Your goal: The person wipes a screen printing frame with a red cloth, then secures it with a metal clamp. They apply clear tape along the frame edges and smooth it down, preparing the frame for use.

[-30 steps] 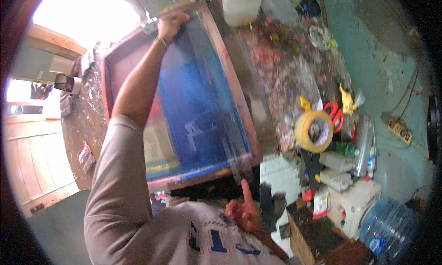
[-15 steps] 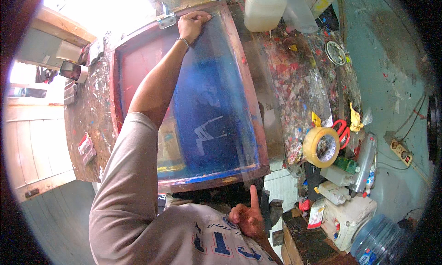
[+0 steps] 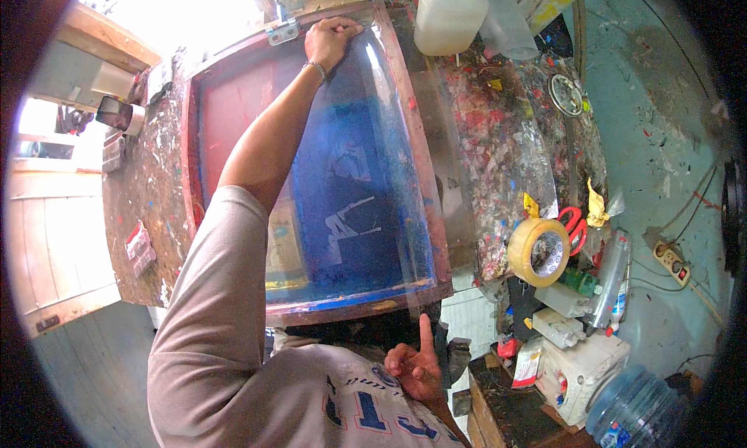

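A screen-printing frame (image 3: 424, 164) with reddish wooden sides and blue-stained mesh (image 3: 342, 175) lies in front of me. My left hand (image 3: 331, 42) reaches to its far end, fingers pinched together near the far right corner. From there a glossy strip of clear tape (image 3: 413, 286) runs along the inside of the right side toward me. My right hand (image 3: 419, 368) is close to my body by the near right corner. Its index finger points up with the tape's near end at the tip; the other fingers are curled. A metal hinge (image 3: 282, 32) sits on the far rail.
Right of the frame, a paint-crusted tabletop (image 3: 498, 137) holds a roll of clear tape (image 3: 520, 253), red scissors (image 3: 576, 228) and a cloudy plastic jug (image 3: 450, 16). A blue water jug (image 3: 634, 409) stands at the lower right. A power strip (image 3: 671, 263) is on the wall.
My left hand has shifted very slightly right at the far corner. Shine now shows along the tape near the frame's right side. The right hand keeps its pose; the whole view has shifted slightly.
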`<action>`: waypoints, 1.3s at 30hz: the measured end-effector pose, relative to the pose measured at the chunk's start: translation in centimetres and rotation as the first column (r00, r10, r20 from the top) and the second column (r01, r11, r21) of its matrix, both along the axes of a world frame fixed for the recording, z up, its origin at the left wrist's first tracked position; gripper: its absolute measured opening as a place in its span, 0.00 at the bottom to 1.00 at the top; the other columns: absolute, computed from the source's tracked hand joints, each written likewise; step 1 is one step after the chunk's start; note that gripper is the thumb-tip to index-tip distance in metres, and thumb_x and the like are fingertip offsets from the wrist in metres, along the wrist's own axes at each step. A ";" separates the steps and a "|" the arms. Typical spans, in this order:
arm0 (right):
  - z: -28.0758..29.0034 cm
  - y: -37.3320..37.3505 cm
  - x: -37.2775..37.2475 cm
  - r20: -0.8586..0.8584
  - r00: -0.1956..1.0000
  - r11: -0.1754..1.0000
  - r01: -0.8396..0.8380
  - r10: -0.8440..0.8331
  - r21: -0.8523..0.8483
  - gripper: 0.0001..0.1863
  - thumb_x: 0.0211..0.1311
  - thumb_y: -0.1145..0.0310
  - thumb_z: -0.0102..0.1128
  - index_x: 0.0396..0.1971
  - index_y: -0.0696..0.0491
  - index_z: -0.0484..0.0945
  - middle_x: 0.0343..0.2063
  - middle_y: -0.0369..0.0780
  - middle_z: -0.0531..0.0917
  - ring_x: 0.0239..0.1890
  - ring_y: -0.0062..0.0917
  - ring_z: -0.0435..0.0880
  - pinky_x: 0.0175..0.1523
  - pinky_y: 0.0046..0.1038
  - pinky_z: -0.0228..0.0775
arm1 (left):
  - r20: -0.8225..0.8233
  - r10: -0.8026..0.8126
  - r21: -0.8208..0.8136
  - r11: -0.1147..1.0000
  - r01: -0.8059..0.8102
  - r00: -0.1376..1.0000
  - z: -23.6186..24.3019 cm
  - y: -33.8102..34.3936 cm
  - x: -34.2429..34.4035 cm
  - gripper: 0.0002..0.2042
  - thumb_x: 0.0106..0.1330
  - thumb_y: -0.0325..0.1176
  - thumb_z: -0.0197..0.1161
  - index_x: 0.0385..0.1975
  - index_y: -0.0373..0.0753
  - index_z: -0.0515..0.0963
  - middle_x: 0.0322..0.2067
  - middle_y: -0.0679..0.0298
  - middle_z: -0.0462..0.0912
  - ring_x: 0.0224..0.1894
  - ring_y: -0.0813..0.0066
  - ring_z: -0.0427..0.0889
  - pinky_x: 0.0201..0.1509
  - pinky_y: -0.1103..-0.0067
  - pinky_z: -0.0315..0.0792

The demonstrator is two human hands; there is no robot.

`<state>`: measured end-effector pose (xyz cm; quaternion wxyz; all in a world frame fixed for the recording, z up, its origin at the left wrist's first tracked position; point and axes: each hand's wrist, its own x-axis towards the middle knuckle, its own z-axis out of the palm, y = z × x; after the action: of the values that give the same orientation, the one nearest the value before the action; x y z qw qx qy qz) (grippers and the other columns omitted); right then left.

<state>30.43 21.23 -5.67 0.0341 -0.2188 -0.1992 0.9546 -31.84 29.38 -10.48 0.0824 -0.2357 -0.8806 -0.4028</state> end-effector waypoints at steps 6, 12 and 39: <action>0.0 -0.1 -0.3 0.001 0.999 0.999 0.042 -0.042 -0.025 0.63 0.63 0.55 0.71 0.78 0.45 0.25 0.38 0.46 0.80 0.37 0.27 0.77 0.44 0.28 0.70 | 0.008 0.025 -0.014 1.000 -0.025 1.000 -0.2 0.3 0.0 0.13 0.54 0.51 0.75 0.36 0.56 0.90 0.31 0.65 0.87 0.37 0.66 0.85 0.45 0.72 0.77; -0.3 0.1 -0.2 -0.007 1.000 0.999 0.012 -0.012 -0.038 0.59 0.64 0.58 0.70 0.79 0.34 0.28 0.34 0.46 0.77 0.35 0.30 0.74 0.45 0.34 0.67 | -0.031 0.061 -0.044 0.997 -0.063 0.998 -0.2 0.6 0.2 0.12 0.53 0.51 0.74 0.35 0.57 0.90 0.32 0.65 0.87 0.38 0.64 0.86 0.46 0.70 0.78; 0.8 0.4 -1.0 0.011 1.000 0.999 -0.016 0.016 0.045 0.64 0.56 0.60 0.75 0.79 0.39 0.30 0.35 0.48 0.80 0.34 0.28 0.78 0.43 0.28 0.71 | -0.081 -0.229 -0.568 0.810 0.144 0.970 1.1 -4.9 15.3 0.63 0.48 0.77 0.63 0.71 0.28 0.51 0.72 0.45 0.52 0.76 0.45 0.44 0.74 0.44 0.38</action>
<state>29.38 21.60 -4.86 0.0303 -0.2215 -0.2224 0.9490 -16.56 24.45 -9.41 0.0341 -0.3637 -0.9237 -0.1159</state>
